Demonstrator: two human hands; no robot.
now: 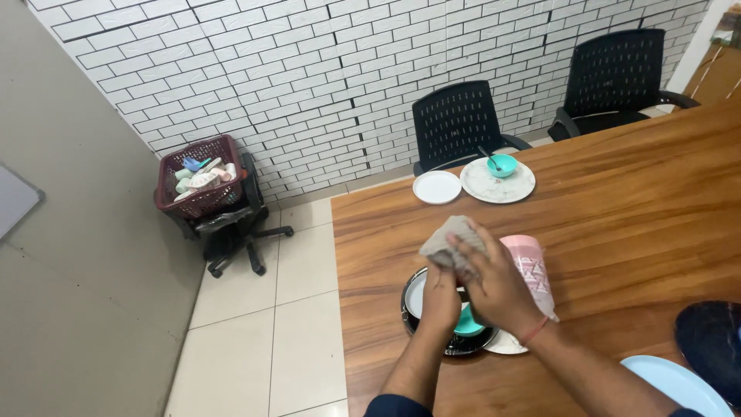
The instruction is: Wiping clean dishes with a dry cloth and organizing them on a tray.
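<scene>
No packages, labels or signs; grey screen-like panel (pixel 14 199) at left wall.

Two bare forearms w/ no gloves. Dark navy sleeves, pushed up near elbows, visible only at bottom edge. Thin red thread band round right wrist. Left hand (pixel 440 297) and right hand (pixel 498 286): no rings or watch visible from this angle.

Teal bowl (pixel 468 324) mostly hidden under hands; light blue plate (pixel 679 386) & dark plate (pixel 714 347) cut off at btm-right edge; basket (pixel 202 202) contents too small to tell.
</scene>
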